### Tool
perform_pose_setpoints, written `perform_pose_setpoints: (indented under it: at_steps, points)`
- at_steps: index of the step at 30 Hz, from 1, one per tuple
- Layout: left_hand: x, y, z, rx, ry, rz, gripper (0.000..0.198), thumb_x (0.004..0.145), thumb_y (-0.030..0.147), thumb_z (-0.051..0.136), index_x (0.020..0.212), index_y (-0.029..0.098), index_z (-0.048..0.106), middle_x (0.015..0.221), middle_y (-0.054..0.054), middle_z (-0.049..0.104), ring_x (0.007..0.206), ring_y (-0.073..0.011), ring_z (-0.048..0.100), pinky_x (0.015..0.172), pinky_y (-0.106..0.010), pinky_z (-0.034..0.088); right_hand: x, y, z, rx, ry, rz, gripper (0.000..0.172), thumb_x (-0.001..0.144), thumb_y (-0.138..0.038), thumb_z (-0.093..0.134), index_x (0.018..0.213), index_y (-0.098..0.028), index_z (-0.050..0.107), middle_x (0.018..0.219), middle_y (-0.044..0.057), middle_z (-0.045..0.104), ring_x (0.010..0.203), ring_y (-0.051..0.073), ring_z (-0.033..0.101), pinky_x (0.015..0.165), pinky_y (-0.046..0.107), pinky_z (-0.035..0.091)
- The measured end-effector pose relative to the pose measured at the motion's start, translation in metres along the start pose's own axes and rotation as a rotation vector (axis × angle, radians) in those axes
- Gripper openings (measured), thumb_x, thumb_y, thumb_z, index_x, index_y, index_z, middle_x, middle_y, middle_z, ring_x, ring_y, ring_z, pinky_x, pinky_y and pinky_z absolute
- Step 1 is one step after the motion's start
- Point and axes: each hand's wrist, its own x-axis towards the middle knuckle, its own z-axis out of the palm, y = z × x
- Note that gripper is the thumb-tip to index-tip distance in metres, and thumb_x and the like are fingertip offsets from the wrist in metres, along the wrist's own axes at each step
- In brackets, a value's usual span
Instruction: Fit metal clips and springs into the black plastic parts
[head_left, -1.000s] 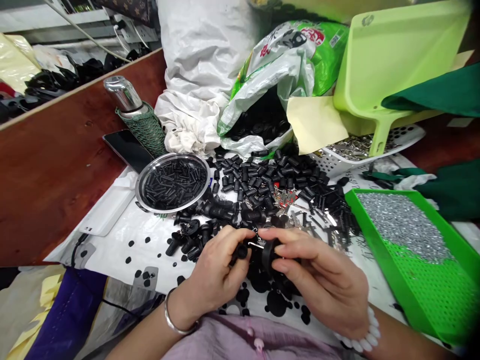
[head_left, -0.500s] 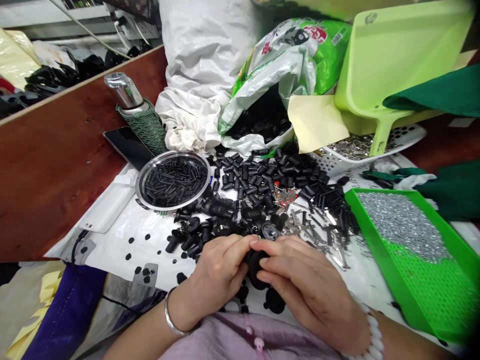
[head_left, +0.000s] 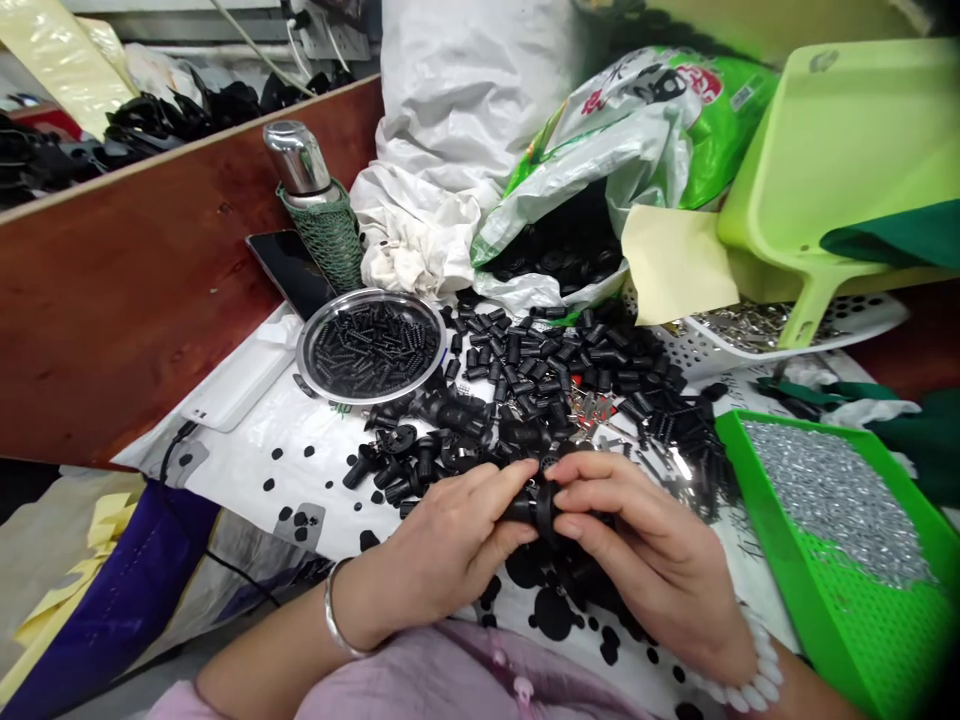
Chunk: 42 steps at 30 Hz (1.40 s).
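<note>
My left hand [head_left: 450,545] and my right hand [head_left: 645,555] meet over the near edge of the table, and both pinch one small black plastic part [head_left: 536,507] between fingertips and thumbs. The fingers of both hands are closed round it, and most of the part is hidden. Just beyond my hands lies a heap of black plastic parts [head_left: 540,380], short cylinders and round pieces, mixed with small metal clips [head_left: 592,410]. A silver bangle is on my left wrist and a white bead bracelet on my right.
A round steel dish [head_left: 307,370] of black springs stands left of the heap. A green perforated tray [head_left: 757,500] with small silver screws lies at the right. Behind are an open bag of black parts [head_left: 570,245], a lime dustpan [head_left: 832,170], a flask [head_left: 319,205] and a phone [head_left: 289,270].
My hands dropped low with the part half a second ago and have come back up a little. The view has shifted, so everything sits further right in the picture.
</note>
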Motion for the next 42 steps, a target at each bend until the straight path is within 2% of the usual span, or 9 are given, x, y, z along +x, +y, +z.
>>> perform_pose_setpoints:
  at_steps: [5,11,15,21,25,29,35,40,42]
  points:
    - [-0.004,-0.003,-0.002,-0.119,-0.007,-0.027,0.032,0.090,0.030,0.045,0.119,0.015,0.047,0.106,-0.008,0.065,0.091,-0.0165,0.062,0.079,-0.025,0.048,-0.003,0.004,0.000,0.026,-0.038,0.042,0.020,0.083,-0.012,0.057,0.100,-0.023,0.056,0.100,0.007,0.060,0.094,0.019,0.059,0.079,0.030,0.052]
    - [-0.008,-0.007,-0.002,-0.158,-0.034,-0.076,0.026,0.088,0.032,0.049,0.107,0.014,0.056,0.088,-0.005,0.068,0.074,-0.0153,0.063,0.068,-0.023,0.046,-0.004,0.004,-0.006,-0.107,-0.266,-0.123,0.048,0.084,-0.022,0.059,0.129,-0.017,0.041,0.119,0.013,0.049,0.114,0.021,0.046,0.095,0.029,0.044]
    - [-0.007,-0.007,-0.004,-0.254,-0.077,-0.089,0.025,0.088,0.033,0.050,0.103,0.014,0.058,0.083,-0.003,0.066,0.071,-0.0130,0.060,0.067,-0.021,0.044,-0.005,0.002,-0.009,-0.220,-0.317,-0.154,0.045,0.087,-0.016,0.052,0.131,-0.016,0.039,0.118,0.012,0.045,0.111,0.017,0.046,0.093,0.024,0.044]
    - [-0.007,-0.005,-0.010,-0.379,-0.186,-0.086,0.024,0.091,0.027,0.043,0.106,0.014,0.056,0.087,-0.004,0.063,0.076,-0.0128,0.056,0.071,-0.021,0.042,-0.007,0.001,-0.016,-0.286,-0.389,-0.220,0.044,0.089,-0.013,0.048,0.132,-0.014,0.039,0.118,0.014,0.045,0.111,0.018,0.046,0.090,0.027,0.046]
    - [-0.010,-0.008,-0.012,-0.401,-0.263,-0.088,0.023,0.091,0.024,0.042,0.106,0.013,0.056,0.082,-0.004,0.061,0.071,-0.0122,0.053,0.067,-0.020,0.041,-0.010,0.006,-0.015,-0.338,-0.390,-0.257,0.038,0.089,-0.018,0.049,0.127,-0.013,0.045,0.118,0.015,0.048,0.109,0.020,0.050,0.087,0.029,0.049]
    - [-0.012,-0.012,-0.009,-0.439,-0.251,-0.107,0.021,0.090,0.023,0.044,0.101,0.012,0.057,0.071,0.000,0.055,0.062,-0.0100,0.048,0.061,-0.019,0.038,-0.015,0.009,-0.011,-0.393,-0.345,-0.302,0.037,0.089,-0.018,0.049,0.125,-0.011,0.047,0.116,0.017,0.052,0.108,0.021,0.052,0.086,0.030,0.050]
    - [-0.012,-0.015,-0.006,-0.678,-0.363,-0.149,0.020,0.090,0.023,0.043,0.098,0.010,0.056,0.068,0.001,0.055,0.056,-0.0081,0.047,0.053,-0.017,0.038,-0.022,0.008,-0.009,-0.454,-0.305,-0.374,0.031,0.090,-0.019,0.048,0.119,-0.011,0.053,0.110,0.016,0.057,0.104,0.019,0.056,0.086,0.028,0.050]
    - [-0.010,-0.013,-0.002,-0.475,-0.239,-0.053,0.021,0.089,0.023,0.043,0.096,0.010,0.058,0.074,-0.003,0.056,0.068,-0.0124,0.049,0.065,-0.022,0.039,-0.025,0.011,-0.006,-0.424,-0.285,-0.329,0.036,0.090,-0.020,0.048,0.124,-0.009,0.049,0.111,0.017,0.056,0.103,0.020,0.056,0.085,0.027,0.051]
    - [-0.010,-0.013,-0.001,-0.471,-0.216,-0.032,0.023,0.090,0.024,0.042,0.097,0.009,0.059,0.075,-0.004,0.056,0.070,-0.0131,0.049,0.066,-0.023,0.039,-0.025,0.011,-0.005,-0.402,-0.284,-0.297,0.037,0.090,-0.020,0.047,0.125,-0.010,0.048,0.112,0.016,0.055,0.104,0.020,0.056,0.084,0.027,0.051]
